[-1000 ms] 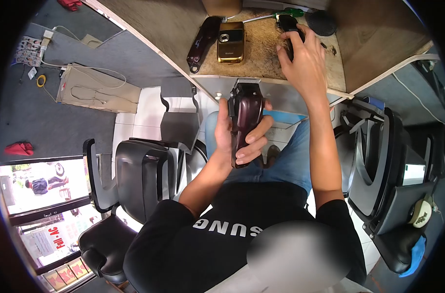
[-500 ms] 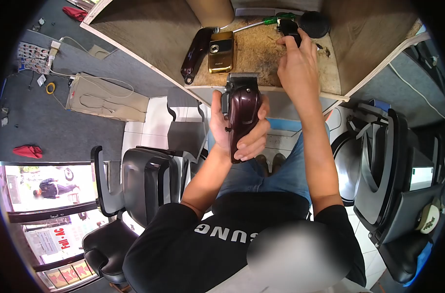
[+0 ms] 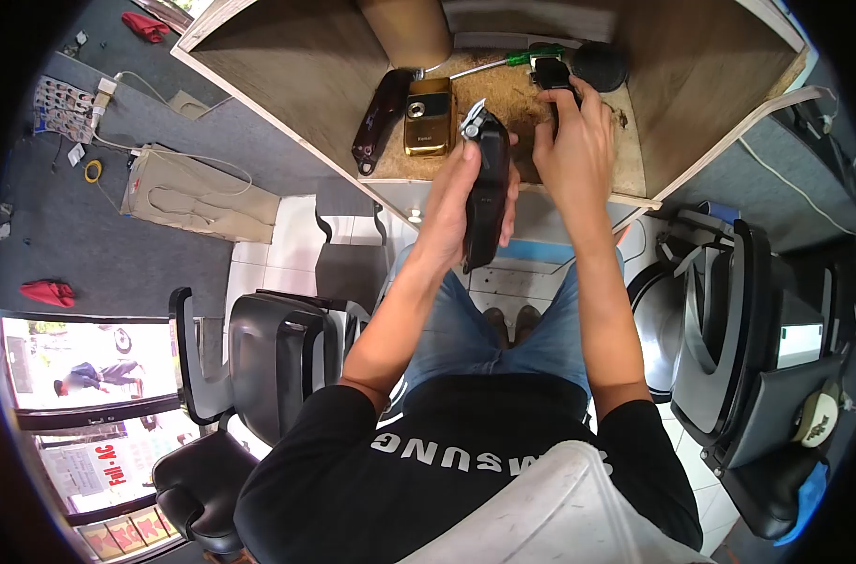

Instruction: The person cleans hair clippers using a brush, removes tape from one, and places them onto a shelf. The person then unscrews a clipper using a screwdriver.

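Note:
My left hand (image 3: 445, 218) is closed around a dark hair clipper (image 3: 487, 193), held upright and turned side-on just in front of the shelf, its metal blade pointing up. On the shelf, my right hand (image 3: 580, 150) has its fingers on a black trimmer (image 3: 550, 75), whose lower part they hide. Left of it lie a gold shaver-like device (image 3: 429, 117) and a second dark maroon clipper (image 3: 384, 122). A screwdriver with a green handle (image 3: 531, 56) lies behind them, beside a round black item (image 3: 601, 66).
Wooden side walls (image 3: 729, 85) enclose the shelf (image 3: 489, 80) left and right. A black chair (image 3: 277, 367) stands to my left, more black seating (image 3: 729, 348) to my right. A cardboard piece (image 3: 202, 197) and a white cable (image 3: 193, 152) lie at the left.
My left hand has rotated the clipper from its maroon face to its dark side and shifted it slightly right. My right hand has moved slightly down, its fingers still at the black trimmer.

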Available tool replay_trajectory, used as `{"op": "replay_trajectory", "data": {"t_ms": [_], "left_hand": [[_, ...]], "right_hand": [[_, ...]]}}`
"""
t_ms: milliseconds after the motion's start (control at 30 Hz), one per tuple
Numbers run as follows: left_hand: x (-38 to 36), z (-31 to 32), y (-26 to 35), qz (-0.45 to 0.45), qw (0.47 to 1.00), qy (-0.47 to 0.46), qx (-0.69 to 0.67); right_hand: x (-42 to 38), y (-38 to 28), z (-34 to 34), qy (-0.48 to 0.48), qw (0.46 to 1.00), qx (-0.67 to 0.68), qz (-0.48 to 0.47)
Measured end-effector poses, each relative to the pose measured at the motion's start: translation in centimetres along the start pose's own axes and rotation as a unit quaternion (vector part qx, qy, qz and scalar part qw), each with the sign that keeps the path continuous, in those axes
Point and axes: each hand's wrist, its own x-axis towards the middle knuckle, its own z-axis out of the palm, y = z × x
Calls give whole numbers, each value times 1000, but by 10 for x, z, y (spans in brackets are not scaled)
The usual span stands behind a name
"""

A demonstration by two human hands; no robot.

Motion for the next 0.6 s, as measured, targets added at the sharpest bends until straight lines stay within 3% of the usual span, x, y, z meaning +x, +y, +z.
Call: {"op": "replay_trajectory", "data": {"t_ms": [167, 300, 600], "left_hand": [[19, -8, 9, 44, 999, 1, -5], [16, -7, 15, 79, 994, 9, 78], [-4, -26, 24, 56, 996, 32, 61]], "right_hand": [[1, 0, 1, 28, 1000, 7, 9], [1, 2, 2, 57, 998, 17, 1], [6, 0, -2, 118, 988, 99, -18]]}}
